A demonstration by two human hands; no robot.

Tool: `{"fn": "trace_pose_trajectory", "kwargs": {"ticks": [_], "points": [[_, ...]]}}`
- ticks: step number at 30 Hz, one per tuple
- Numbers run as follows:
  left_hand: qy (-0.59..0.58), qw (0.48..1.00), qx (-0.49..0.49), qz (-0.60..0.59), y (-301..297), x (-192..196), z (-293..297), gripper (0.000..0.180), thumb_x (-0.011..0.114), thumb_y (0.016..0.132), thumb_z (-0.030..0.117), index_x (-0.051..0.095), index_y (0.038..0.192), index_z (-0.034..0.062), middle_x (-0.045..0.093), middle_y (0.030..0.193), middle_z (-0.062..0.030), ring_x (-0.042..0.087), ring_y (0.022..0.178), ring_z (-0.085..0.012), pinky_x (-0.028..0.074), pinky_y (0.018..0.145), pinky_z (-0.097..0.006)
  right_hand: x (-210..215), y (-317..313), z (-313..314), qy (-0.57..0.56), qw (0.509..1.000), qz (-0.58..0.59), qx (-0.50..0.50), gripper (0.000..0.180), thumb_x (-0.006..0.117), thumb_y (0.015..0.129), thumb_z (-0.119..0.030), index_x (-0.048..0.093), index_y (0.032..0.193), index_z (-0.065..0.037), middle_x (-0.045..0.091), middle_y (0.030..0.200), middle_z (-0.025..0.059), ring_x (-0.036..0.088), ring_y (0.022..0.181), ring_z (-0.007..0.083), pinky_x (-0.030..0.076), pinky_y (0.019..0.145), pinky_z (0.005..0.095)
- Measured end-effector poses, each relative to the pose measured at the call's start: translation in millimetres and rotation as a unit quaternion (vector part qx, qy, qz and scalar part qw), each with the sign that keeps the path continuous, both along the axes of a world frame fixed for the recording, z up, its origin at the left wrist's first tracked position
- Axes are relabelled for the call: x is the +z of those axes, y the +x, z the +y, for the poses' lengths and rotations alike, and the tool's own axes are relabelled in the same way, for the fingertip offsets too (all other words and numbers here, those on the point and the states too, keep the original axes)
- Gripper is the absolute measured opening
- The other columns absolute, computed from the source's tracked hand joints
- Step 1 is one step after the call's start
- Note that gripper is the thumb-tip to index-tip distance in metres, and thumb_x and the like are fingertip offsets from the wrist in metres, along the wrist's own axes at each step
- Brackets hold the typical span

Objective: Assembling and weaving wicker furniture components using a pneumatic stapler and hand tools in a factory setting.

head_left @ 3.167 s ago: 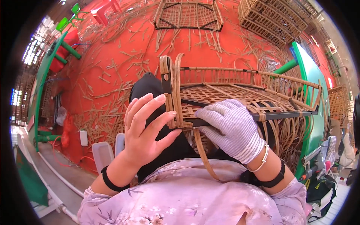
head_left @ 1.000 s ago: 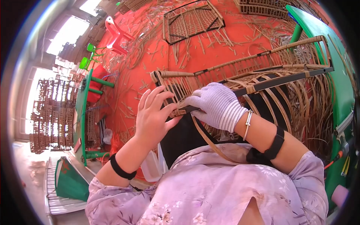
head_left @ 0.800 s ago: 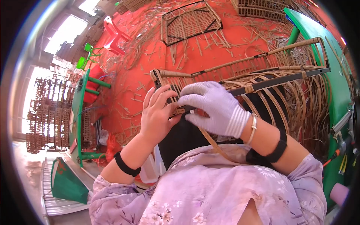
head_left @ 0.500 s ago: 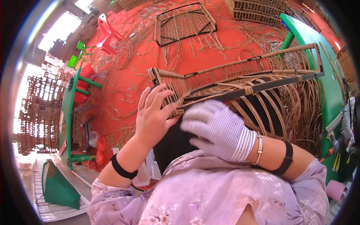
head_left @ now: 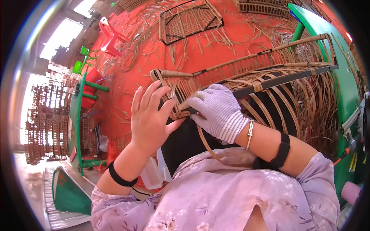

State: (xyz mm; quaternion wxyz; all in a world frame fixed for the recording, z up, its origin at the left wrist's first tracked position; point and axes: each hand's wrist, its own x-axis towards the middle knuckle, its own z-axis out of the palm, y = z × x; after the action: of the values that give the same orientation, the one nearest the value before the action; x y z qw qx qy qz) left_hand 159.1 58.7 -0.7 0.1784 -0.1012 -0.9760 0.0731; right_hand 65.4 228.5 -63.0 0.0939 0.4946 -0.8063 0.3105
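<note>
Half-woven rattan basket frame [head_left: 246, 82] on lap, nothing inside. Left hand [head_left: 148, 117] fingers spread, flat against frame corner. Gloved right hand [head_left: 217, 111] fingers pinched together on cane strip [head_left: 206, 144] at same corner.

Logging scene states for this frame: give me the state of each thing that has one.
left hand: bare, open, fingers pressed on the frame corner
right hand: gloved, gripping the rattan strip
rattan strip: loose end looping down from the right hand
wicker frame: part woven, across the lap
woven panel: flat on the floor
</note>
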Motion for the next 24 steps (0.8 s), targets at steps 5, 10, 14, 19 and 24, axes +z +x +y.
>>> {"fn": "trace_pose_trajectory", "kwargs": {"ticks": [5,10,14,19,24], "points": [[-0.067,0.992,-0.025,-0.103,-11.6,22.2,4.2,0.037,0.081,0.064,0.031,0.066,0.093,0.0119,0.056,0.121,-0.0044,0.046,0.126,-0.0273,0.028,0.110,-0.047,-2.1,-2.8,1.3,0.001,1.000,-0.008,0.012,0.017,0.065,0.079,-0.025,0.064,0.091,-0.013,0.063,0.086,0.0056,0.063,0.088,0.0233,0.044,0.085,0.0393],[-0.092,0.981,-0.054,-0.159,-20.6,29.0,0.2,0.036,0.078,0.069,0.035,0.069,0.095,0.0116,0.057,0.119,-0.0043,0.045,0.126,-0.0242,0.026,0.112,-0.046,-3.3,-6.4,-1.8,-0.007,0.999,-0.006,0.039,0.014,0.064,0.080,-0.024,0.066,0.090,-0.014,0.065,0.086,0.0052,0.064,0.087,0.0223,0.044,0.084,0.0377],[-0.048,0.972,-0.044,-0.227,-22.1,18.0,-4.5,0.030,0.076,0.071,0.028,0.069,0.095,0.0106,0.060,0.117,-0.0027,0.045,0.128,-0.0262,0.024,0.113,-0.049,-9.2,-7.3,-5.3,-0.003,0.999,0.013,0.046,0.020,0.067,0.077,-0.025,0.064,0.094,-0.014,0.062,0.084,0.0050,0.063,0.084,0.0237,0.044,0.084,0.0377],[0.018,0.976,-0.038,-0.216,-21.0,7.9,-2.3,0.025,0.076,0.073,0.025,0.070,0.092,0.0089,0.062,0.112,-0.0012,0.042,0.131,-0.0266,0.018,0.114,-0.053,-10.3,-9.7,-4.3,0.001,0.999,0.026,0.045,0.021,0.067,0.077,-0.025,0.064,0.095,-0.014,0.063,0.084,0.0051,0.063,0.084,0.0233,0.044,0.085,0.0373],[0.049,0.977,-0.028,-0.208,-18.3,3.2,-3.8,0.023,0.077,0.072,0.021,0.072,0.091,0.0086,0.062,0.110,-0.0012,0.041,0.132,-0.0265,0.016,0.114,-0.055,-10.6,-9.6,-2.7,-0.001,0.999,0.021,0.043,0.024,0.068,0.076,-0.025,0.065,0.097,-0.014,0.063,0.084,0.0043,0.063,0.084,0.0230,0.044,0.086,0.0377]]}}
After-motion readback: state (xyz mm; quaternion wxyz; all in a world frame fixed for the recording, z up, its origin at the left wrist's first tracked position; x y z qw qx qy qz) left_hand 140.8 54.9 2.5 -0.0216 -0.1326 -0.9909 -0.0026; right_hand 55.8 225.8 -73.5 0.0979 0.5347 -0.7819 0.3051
